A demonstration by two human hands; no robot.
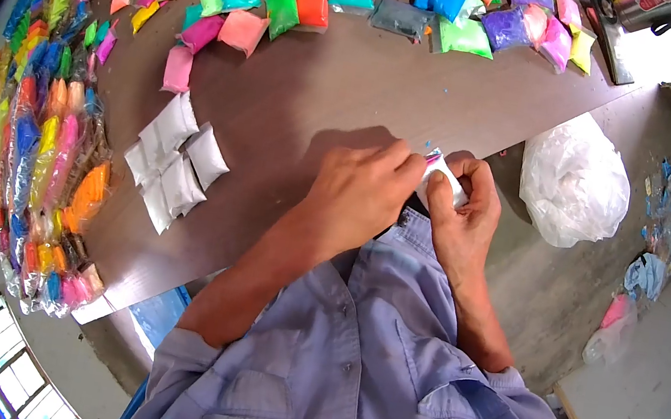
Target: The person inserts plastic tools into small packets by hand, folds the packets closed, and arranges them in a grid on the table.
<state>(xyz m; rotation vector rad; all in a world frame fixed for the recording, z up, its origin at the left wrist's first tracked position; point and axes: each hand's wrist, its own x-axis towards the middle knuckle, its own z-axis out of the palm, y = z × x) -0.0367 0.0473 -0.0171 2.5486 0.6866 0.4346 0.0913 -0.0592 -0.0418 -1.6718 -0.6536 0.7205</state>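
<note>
Close in front of my body, my right hand (468, 202) grips a small white packet (450, 185) between thumb and fingers. The fingers of my left hand (364, 181) are pinched together at the packet's left edge, their tips partly hidden. A bit of pink and blue shows at its upper corner. To the left on the brown table (301, 92) lies a cluster of several white pillow-shaped packets (170, 128), some overlapping.
Many coloured packets (241, 31) spread along the table's far side. Long clear bags of coloured packets (44, 157) are heaped at the left edge. Right of my hands sits a white plastic bag (573, 184). A dark mug-like container (652, 10) stands at the top right.
</note>
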